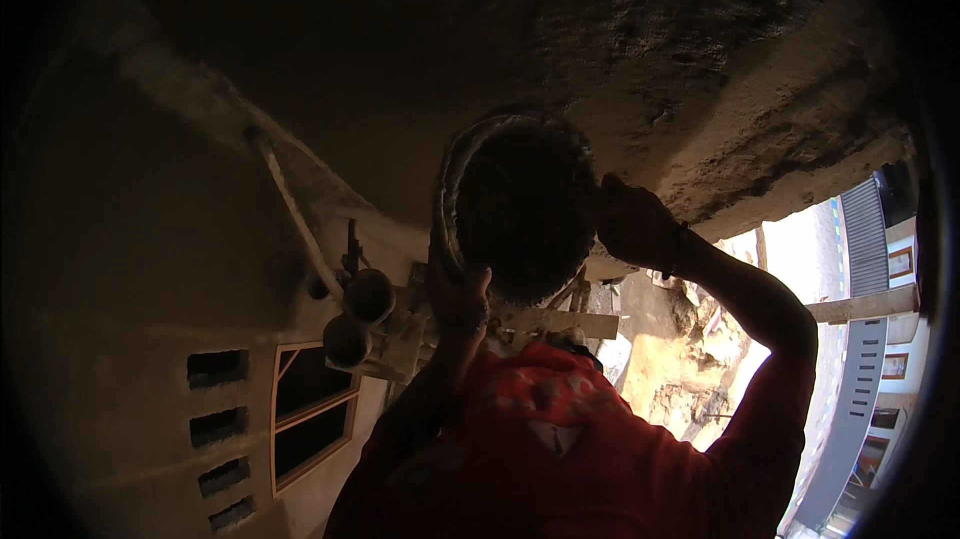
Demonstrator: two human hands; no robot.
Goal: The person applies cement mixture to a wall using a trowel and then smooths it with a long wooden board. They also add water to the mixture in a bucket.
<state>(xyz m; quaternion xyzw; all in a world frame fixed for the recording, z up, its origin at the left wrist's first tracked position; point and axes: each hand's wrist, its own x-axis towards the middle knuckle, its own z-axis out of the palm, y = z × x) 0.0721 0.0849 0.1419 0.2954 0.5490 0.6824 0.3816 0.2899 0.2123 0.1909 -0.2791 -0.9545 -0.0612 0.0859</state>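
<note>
One round dark vessel (449, 189) is between the left hand (460, 301), which grips its lower edge, and the right hand (636, 226), curled beside it — too dark to tell whether it pinches anything — with a wood-framed window (316, 412) left of both

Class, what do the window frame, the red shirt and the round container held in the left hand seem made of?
Window frame: probably wood, fairly smooth, from its pale tan bars.
Red shirt: soft, matte fabric, shown by its folds.
Round container: perhaps plastic or rubber, with a rough, crusted rim; deep shadow leaves it open.
</note>
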